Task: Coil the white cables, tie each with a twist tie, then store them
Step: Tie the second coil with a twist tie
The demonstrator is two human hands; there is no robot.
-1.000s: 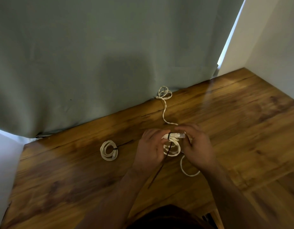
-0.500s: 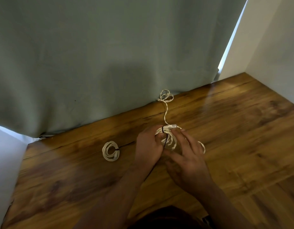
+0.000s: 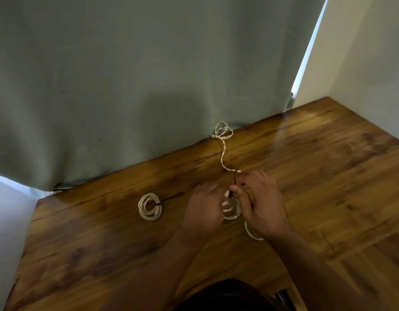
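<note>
1. Holding the small white cable coil (image 3: 231,207) between both hands over the wooden floor (image 3: 328,176), I am steadying it with my left hand (image 3: 204,208), whose fingers are curling around the coil's 9 o'clock side.
2. I am pinching the dark twist tie (image 3: 235,179) with my right hand (image 3: 260,204) at the coil's 12 o'clock edge, thumb and fingertips pressing together on it.
3. I am judging the coil light and springy: its loops are wanting to fan open, so I am gripping across all the strands right beside the tie, not on one loop.
4. I am treating the tie as thin, bendable wire, best taken near its ends for twisting.
5. A loose tail of the cable is trailing out under my right wrist toward 5 o'clock.
6. A finished tied coil (image 3: 149,206) is lying at 9 o'clock, well apart, and a tangled twisted cable (image 3: 223,140) is reaching from my hands toward 12 o'clock, by the grey-green curtain (image 3: 126,86).
</note>
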